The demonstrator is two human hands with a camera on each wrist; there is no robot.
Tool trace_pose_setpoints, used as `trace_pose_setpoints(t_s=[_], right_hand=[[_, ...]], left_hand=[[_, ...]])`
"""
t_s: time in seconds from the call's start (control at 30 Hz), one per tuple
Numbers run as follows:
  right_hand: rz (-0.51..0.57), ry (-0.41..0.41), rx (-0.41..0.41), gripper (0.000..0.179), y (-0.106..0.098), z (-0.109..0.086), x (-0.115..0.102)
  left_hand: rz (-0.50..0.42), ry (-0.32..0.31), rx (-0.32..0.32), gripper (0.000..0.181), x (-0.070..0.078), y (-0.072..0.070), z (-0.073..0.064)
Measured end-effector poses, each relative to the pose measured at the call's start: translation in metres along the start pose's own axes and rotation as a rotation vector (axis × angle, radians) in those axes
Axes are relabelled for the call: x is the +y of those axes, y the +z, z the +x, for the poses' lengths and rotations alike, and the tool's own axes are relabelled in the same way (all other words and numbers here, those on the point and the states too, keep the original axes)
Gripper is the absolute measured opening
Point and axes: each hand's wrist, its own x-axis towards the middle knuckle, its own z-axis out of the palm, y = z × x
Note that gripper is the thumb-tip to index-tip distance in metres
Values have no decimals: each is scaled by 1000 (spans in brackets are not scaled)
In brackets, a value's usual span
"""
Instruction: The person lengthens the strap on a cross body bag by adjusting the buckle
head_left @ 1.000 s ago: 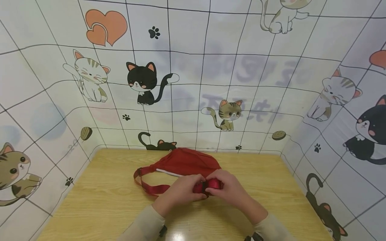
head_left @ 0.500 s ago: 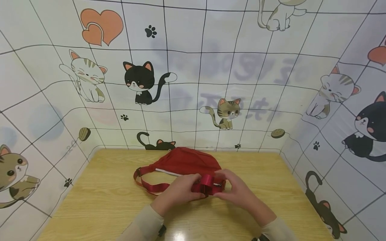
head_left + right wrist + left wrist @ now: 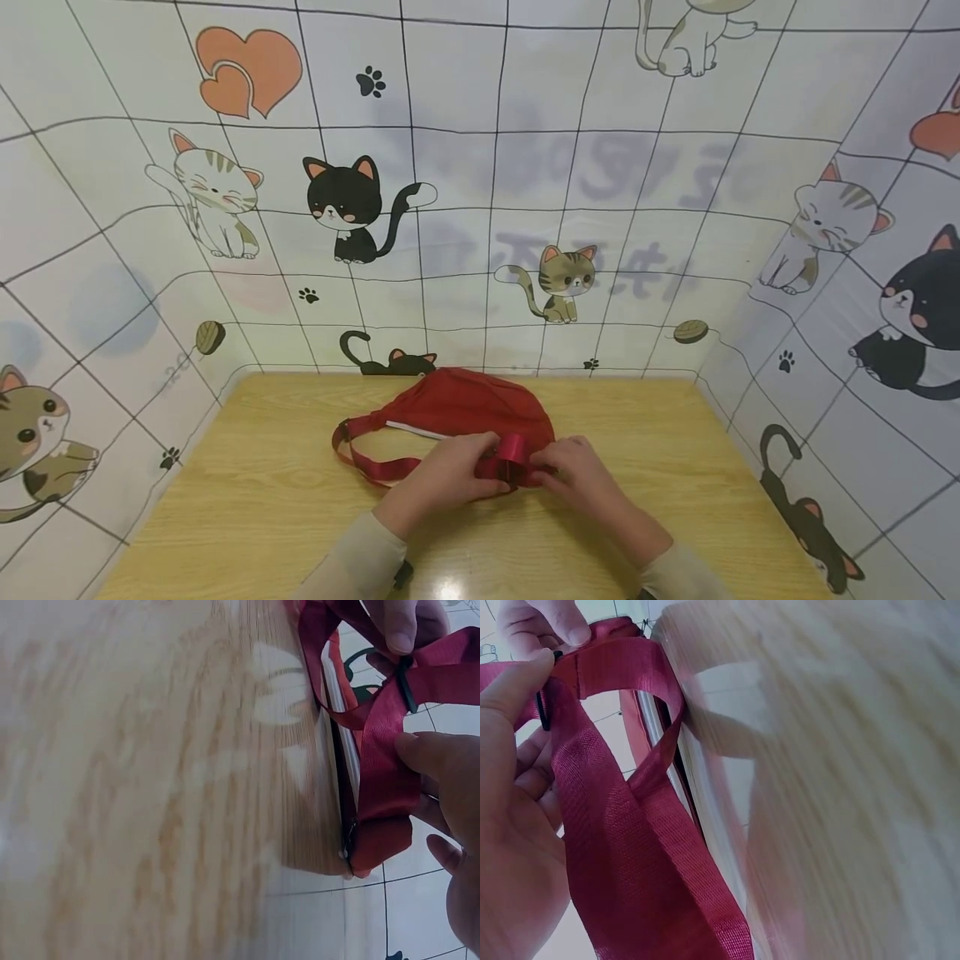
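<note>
A red waist bag (image 3: 472, 402) lies on the table with its strap toward me. My left hand (image 3: 453, 471) pinches the strap at a black slider buckle (image 3: 544, 705), thumb on top in the left wrist view. To its right, my right hand (image 3: 581, 475) pinches the webbing between thumb and fingers. A shiny loop of red strap (image 3: 513, 450) stands up between the two hands. In the right wrist view the strap (image 3: 386, 742) runs through the black slider (image 3: 406, 684) above my right thumb. The palm side of my right hand is hidden in the head view.
The wooden table (image 3: 285, 517) meets cat-printed wall sheeting (image 3: 465, 183) at the back and both sides. A second black slider (image 3: 344, 428) sits on the strap's left bend. A white zipper edge (image 3: 416, 430) runs along the bag's front.
My right hand let go of the strap beside the left hand, spread and shifted right, then closed on the webbing again. A strap loop now rises between the hands; the left hand stays put.
</note>
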Motion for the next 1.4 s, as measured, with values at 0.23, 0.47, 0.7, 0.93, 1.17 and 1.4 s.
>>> trace_pose_setpoints(t_s=[0.23, 0.47, 0.7, 0.93, 1.17, 1.4], right_hand=[[-171, 43, -90, 32, -8, -4, 8], [-205, 144, -223, 25, -13, 2, -2], [-20, 163, -236, 28, -2, 16, -15], [27, 121, -151, 29, 3, 15, -9], [-216, 93, -135, 30, -8, 8, -2], [-192, 136, -189, 27, -9, 15, -10]], left_hand=[[-6, -11, 7, 43, 0, -5, -2], [-1, -26, -7, 46, -2, -7, -2], [-20, -30, -5, 46, -2, -5, -3], [-31, -30, 6, 46, -2, -7, -4], [-53, -49, 17, 46, -4, -10, -6], [-70, -58, 14, 48, -4, -13, -6]])
